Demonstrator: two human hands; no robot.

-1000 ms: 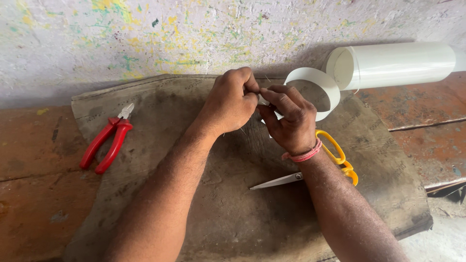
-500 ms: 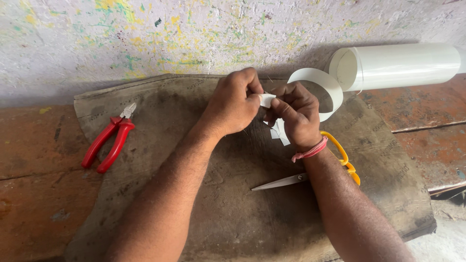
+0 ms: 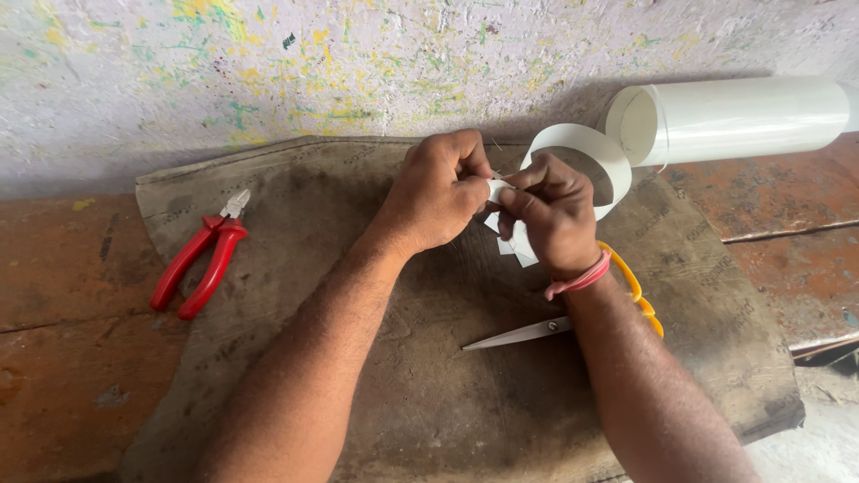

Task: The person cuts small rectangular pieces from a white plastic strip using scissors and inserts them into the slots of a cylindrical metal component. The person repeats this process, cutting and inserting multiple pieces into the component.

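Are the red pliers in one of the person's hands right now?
No, the red pliers lie untouched on the brown mat, while the left hand and right hand both pinch a small white strip.

Your two hands meet over the far middle of the brown mat.

Your left hand [image 3: 440, 190] and right hand [image 3: 550, 213] pinch a small white strip [image 3: 512, 234] between fingertips, just in front of a white ring [image 3: 592, 154] and a white pipe [image 3: 743, 116] lying at the mat's [image 3: 429, 385] far right corner. Red pliers [image 3: 199, 255] lie near its left edge; yellow-handled scissors [image 3: 555, 326] lie under your right wrist.
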